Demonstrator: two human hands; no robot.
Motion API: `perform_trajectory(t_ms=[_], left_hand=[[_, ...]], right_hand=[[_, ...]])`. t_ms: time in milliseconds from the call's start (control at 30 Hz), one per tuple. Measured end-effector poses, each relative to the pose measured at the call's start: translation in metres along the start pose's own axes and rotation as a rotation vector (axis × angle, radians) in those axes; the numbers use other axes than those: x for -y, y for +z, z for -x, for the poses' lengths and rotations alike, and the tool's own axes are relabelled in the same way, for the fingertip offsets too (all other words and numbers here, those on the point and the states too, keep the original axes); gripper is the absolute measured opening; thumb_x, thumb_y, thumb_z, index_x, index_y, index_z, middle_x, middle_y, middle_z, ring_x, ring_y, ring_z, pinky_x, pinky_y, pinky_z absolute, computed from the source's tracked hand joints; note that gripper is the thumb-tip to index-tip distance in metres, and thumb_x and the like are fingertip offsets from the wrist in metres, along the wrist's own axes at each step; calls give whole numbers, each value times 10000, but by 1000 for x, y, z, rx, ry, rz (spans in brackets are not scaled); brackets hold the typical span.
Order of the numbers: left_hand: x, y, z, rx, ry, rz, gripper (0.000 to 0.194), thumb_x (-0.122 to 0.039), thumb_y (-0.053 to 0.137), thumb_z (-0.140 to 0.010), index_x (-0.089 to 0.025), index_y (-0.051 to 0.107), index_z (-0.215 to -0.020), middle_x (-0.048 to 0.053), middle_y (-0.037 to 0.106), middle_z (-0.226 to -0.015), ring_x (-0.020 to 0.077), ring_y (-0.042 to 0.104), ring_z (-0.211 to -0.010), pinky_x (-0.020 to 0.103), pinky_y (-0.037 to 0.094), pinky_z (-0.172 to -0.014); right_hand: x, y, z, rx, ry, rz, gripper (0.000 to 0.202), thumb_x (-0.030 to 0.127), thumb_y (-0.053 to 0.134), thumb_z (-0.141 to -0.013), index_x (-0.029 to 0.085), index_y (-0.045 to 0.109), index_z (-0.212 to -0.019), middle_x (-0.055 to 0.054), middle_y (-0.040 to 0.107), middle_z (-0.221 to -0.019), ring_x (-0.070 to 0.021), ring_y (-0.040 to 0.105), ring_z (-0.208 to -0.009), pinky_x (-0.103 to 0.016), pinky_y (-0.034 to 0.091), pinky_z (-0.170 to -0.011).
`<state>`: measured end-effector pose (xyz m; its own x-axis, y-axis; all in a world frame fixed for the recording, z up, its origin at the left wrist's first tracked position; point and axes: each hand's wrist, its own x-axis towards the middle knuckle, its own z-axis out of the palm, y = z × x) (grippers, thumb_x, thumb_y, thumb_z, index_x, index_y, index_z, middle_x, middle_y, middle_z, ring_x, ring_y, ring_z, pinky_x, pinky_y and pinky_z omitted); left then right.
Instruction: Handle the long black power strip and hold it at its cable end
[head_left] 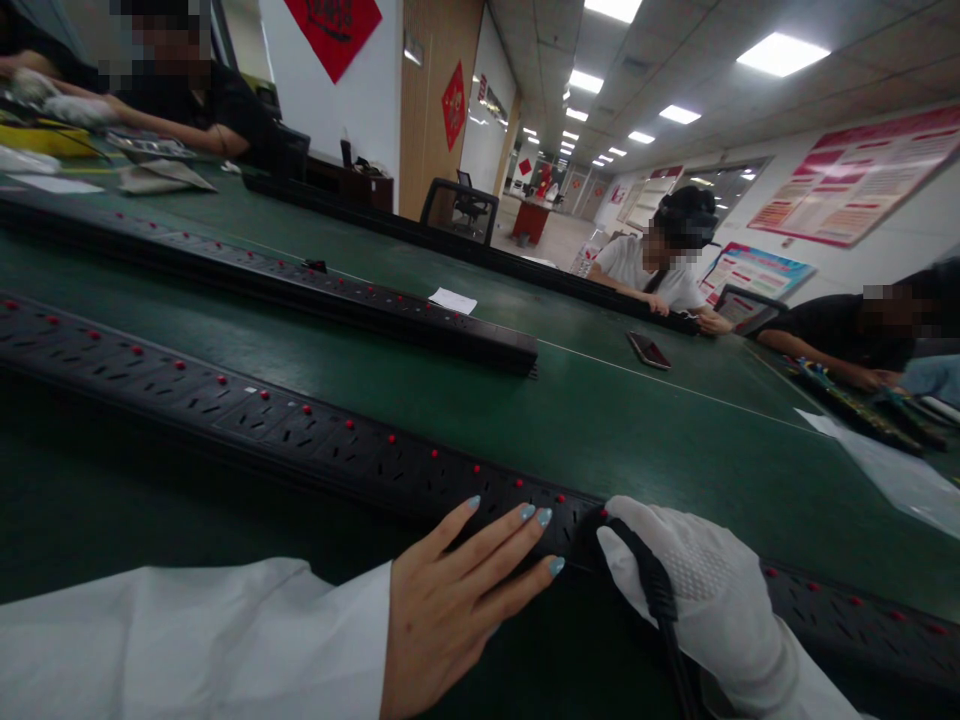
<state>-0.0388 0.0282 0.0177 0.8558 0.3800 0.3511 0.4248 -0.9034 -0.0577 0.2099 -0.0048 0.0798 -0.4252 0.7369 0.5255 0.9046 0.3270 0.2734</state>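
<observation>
A long black power strip (420, 475) with a row of red dots and slotted sockets runs across the bench in front of me. My left hand (465, 595), bare with light blue nails, lies on its near side with the fingers outstretched. In a white dotted glove, my right hand (694, 575) is closed around a black plug (589, 530) at the strip's face. From it a thick black cord (660, 595) runs down toward me. Whether the plug's pins sit in a socket is hidden.
A second black strip (375, 305) lies farther back on the green bench (600, 440), with white paper (454, 300) beside it. A phone (649, 350) lies near a person (649, 265) across the bench. Plastic film (885, 465) is at right; other people work at both sides.
</observation>
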Motion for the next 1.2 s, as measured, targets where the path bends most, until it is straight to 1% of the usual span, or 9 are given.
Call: perform_trajectory(t_ms=[200,400,533,667,800,967,1100,1200], left_hand=[[-1,1,0,-20,-14,0,634,-320,571,-871,-262,289,-1437,42,225,-1521,195,-35,-1413,420,-94,-1087],[-2,1,0,-26,-18,2,598,-297,557,-890,-256,305,-1430,44,231,-1519,199,-60,-1414,426,-81,-1090],[-1,1,0,-7,-6,4,613,-314,573,-877,-253,309,-1427,51,240,-1515,202,-95,-1411,429,-101,-1083],[0,1,0,10,0,2,631,-333,560,-880,-251,280,-1439,58,217,-1522,207,-107,-1408,436,-104,-1078],[0,1,0,25,-1,-5,640,-347,568,-874,-260,279,-1439,54,223,-1520,211,-117,-1406,440,-107,-1075],[-1,1,0,-4,0,-6,644,-338,592,-859,-251,305,-1429,55,234,-1517,205,-80,-1410,429,-94,-1083],[-1,2,0,-45,-8,-14,614,-301,566,-870,-249,312,-1427,50,238,-1516,198,-12,-1412,429,-66,-1090],[-1,1,0,-45,-4,-17,616,-297,561,-870,-248,308,-1430,55,240,-1515,203,10,-1411,429,-62,-1090]], right_hand=[[1,1,-2,-33,-12,10,286,376,476,-898,179,669,-821,-21,683,-664,-126,589,-528,-251,397,-535],[0,1,2,-26,-12,-5,254,360,510,-882,166,673,-856,-27,688,-693,-132,598,-550,-255,413,-562],[0,2,2,-33,-10,-19,253,360,513,-880,167,675,-856,-22,684,-685,-132,598,-550,-257,415,-562],[0,2,1,-29,-7,-22,249,357,516,-878,167,676,-852,-23,685,-690,-134,601,-555,-258,417,-564],[1,0,1,-24,-11,-13,266,360,498,-889,166,673,-843,-26,688,-690,-137,602,-551,-261,412,-552],[1,0,2,-17,-13,2,274,376,491,-890,174,669,-841,-27,689,-687,-139,598,-543,-266,401,-541],[0,1,3,-26,-11,26,265,374,493,-890,180,665,-834,-24,688,-679,-139,594,-534,-266,389,-531],[0,0,3,-16,-10,22,268,381,489,-890,183,662,-837,-23,687,-678,-135,592,-534,-263,389,-531]])
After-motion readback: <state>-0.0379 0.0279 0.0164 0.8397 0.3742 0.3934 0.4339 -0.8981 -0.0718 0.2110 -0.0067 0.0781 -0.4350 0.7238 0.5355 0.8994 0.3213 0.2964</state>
